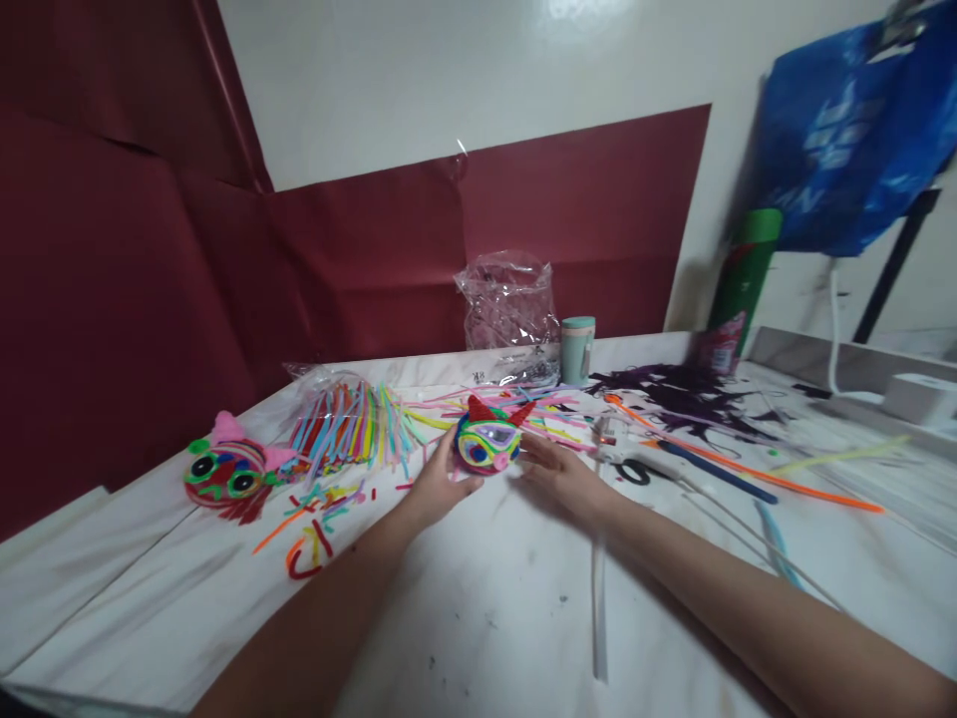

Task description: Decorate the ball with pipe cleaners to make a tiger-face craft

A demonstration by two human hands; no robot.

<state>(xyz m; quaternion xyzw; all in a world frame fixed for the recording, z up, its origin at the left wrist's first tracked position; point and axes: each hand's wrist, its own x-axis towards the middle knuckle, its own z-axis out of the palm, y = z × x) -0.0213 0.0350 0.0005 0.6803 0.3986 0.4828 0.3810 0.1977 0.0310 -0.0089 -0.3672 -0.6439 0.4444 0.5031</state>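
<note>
A small ball-shaped craft figure (487,439) wrapped in coloured pipe cleaners, with red horns and a pink snout, sits between my hands on the white table (508,598). My left hand (438,484) cups its left side with curled fingers. My right hand (560,469) lies flat just right of it, fingers stretched toward it and touching or nearly touching. A second figure (228,474), green-eyed with pink ears, lies at the far left, untouched.
A bundle of coloured pipe cleaners (348,424) in plastic lies behind the left hand. Cut scraps (310,529) litter the table. A clear bag (508,314), a teal cup (577,349), a green can (740,284), scissors (643,469) and long orange and blue stems (748,474) lie around.
</note>
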